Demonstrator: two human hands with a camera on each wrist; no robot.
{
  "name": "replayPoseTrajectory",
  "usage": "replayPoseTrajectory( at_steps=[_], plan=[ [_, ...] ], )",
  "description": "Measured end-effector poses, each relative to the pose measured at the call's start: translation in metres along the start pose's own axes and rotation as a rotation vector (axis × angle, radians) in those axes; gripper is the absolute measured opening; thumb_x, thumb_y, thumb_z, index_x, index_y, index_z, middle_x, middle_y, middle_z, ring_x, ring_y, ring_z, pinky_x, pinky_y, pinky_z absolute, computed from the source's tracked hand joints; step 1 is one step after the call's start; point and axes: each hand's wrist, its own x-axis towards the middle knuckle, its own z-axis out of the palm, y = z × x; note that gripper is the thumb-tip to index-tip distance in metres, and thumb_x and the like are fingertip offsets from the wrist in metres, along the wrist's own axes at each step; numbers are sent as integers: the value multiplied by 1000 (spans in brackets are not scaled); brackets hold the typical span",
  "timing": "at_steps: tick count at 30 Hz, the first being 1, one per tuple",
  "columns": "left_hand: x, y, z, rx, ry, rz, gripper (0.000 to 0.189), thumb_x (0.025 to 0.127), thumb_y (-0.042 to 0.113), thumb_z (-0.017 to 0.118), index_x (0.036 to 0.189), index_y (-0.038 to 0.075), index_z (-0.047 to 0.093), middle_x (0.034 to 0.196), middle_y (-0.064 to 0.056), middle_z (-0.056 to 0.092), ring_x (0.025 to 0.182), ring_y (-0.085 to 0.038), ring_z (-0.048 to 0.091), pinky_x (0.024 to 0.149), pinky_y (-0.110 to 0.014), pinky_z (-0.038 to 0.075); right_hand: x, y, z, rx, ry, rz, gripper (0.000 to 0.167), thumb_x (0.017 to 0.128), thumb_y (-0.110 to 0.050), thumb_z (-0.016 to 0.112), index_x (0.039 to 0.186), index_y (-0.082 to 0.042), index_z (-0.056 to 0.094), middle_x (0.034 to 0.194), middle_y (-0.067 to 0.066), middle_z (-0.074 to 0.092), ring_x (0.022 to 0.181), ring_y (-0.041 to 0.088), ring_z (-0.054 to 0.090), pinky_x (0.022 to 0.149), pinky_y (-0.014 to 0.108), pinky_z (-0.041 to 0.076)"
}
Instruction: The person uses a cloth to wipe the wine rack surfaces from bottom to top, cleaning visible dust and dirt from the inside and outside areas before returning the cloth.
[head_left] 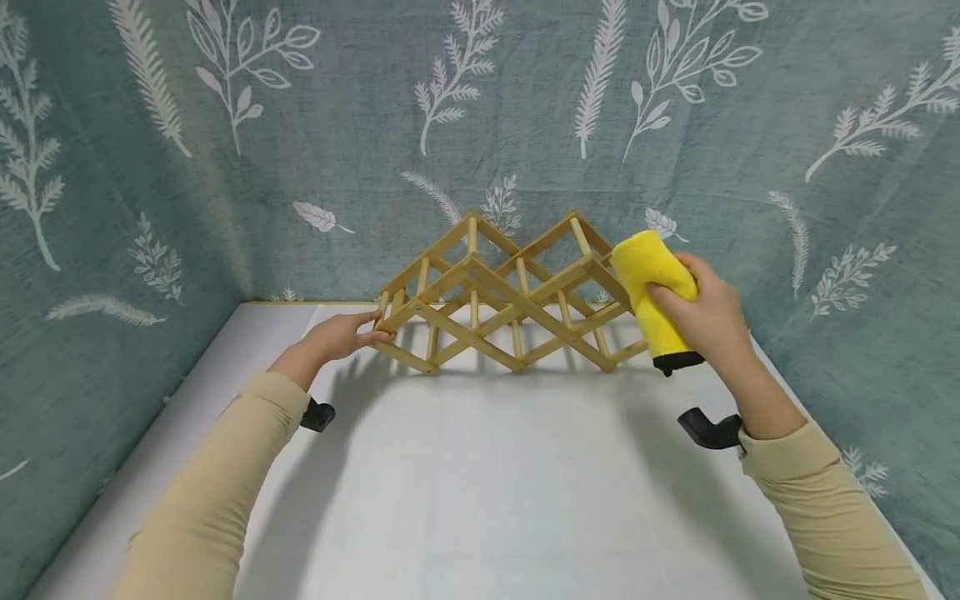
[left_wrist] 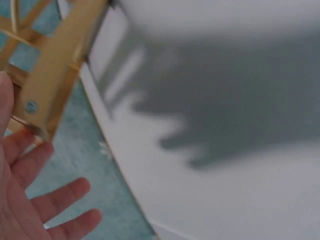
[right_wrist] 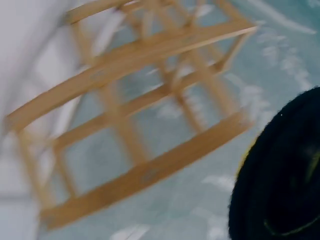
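Observation:
A wooden lattice rack, made of crossed slats joined by round dowels, stands at the back of the white table. Its left end is pinched between the thumb and fingers of my left hand; in the left wrist view the other fingers of that hand are spread. My right hand grips a folded yellow cloth with a black edge, beside the rack's right end. The cloth overlaps that end in the head view. In the right wrist view the cloth's dark edge covers the lower right, and the rack looks blurred.
A green fabric backdrop with white leaf prints rises behind the rack and on both sides. The white tabletop spreads in front, with shadows of both arms on it. Black wrist mounts stick out below the hands.

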Motion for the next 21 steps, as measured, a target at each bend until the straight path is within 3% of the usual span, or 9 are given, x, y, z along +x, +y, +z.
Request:
replayPoseTrajectory(
  at_steps=[3,6,10,13,17,21],
  plan=[
    [-3,11,-3,-52,54,7,77,90,58,41,147,10,20,140,-27,35,121,-47,39,90,-58,38,-7,28,-10,-47,6,25,61,89,-44,52,138,-10,37,104,23,55,72,28,56,51,30,45],
    [-5,31,-8,-170,146,36,77,90,57,42,147,12,20,142,-25,34,123,-45,38,91,-58,38,-14,55,-18,-82,8,43,61,90,-42,52,140,-12,33,101,25,54,66,27,55,47,31,44],
    [-6,56,-10,-312,279,97,73,89,52,48,147,17,21,146,-14,33,128,-40,34,97,-57,35,-23,86,-22,-141,10,59,61,92,-40,49,144,-14,29,103,28,53,66,30,54,47,31,41],
    [-2,70,-8,-348,352,125,70,90,43,54,147,15,23,146,-11,33,128,-38,35,98,-55,34,-28,102,-24,-175,-1,73,62,92,-41,48,145,-14,27,109,30,52,72,33,53,49,30,40],
    [4,81,1,-386,402,93,69,89,38,58,144,10,28,143,-15,37,119,-37,45,92,-51,41,-34,115,-25,-190,-15,87,63,93,-42,46,145,-14,26,112,33,51,75,36,54,50,30,40],
    [7,88,15,-505,444,24,65,90,38,55,143,9,30,137,-17,44,111,-34,53,87,-49,44,-39,123,-25,-197,-23,84,64,93,-42,47,146,-13,25,114,35,50,75,37,55,50,30,40]
  ],
)
